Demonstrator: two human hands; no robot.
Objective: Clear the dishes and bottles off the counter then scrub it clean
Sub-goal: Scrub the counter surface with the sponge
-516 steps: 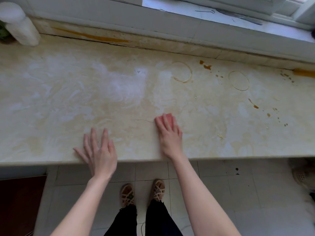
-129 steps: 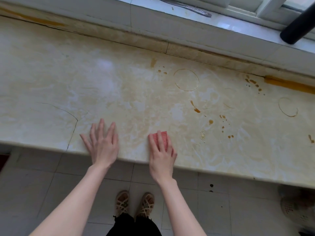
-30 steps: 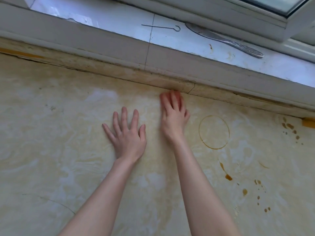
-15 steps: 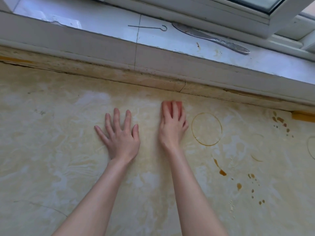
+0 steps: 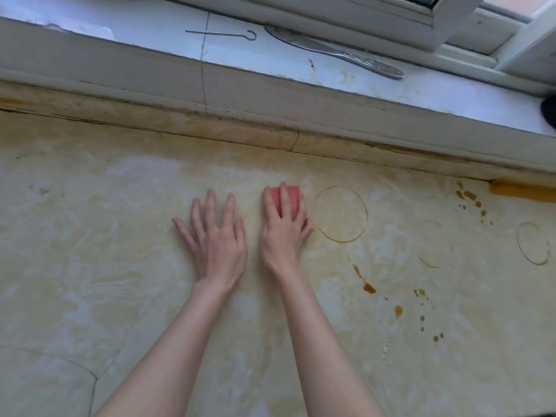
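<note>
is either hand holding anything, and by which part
The right hand presses a pink rectangular sponge flat on the counter, fingers across its top. The left hand holds nothing.

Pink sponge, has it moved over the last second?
Yes. The pink sponge under the right hand slid back from the backsplash, now level with the ring stain.

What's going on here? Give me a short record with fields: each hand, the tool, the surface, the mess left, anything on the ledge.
left hand: left hand flat on the counter, fingers spread, holding nothing
right hand: right hand pressing on the pink sponge
surface: pale marbled counter, streaky
mess left: brown ring stain just right of the sponge; brown drips nearer
ledge: butter knife and wire hook on the windowsill
</note>
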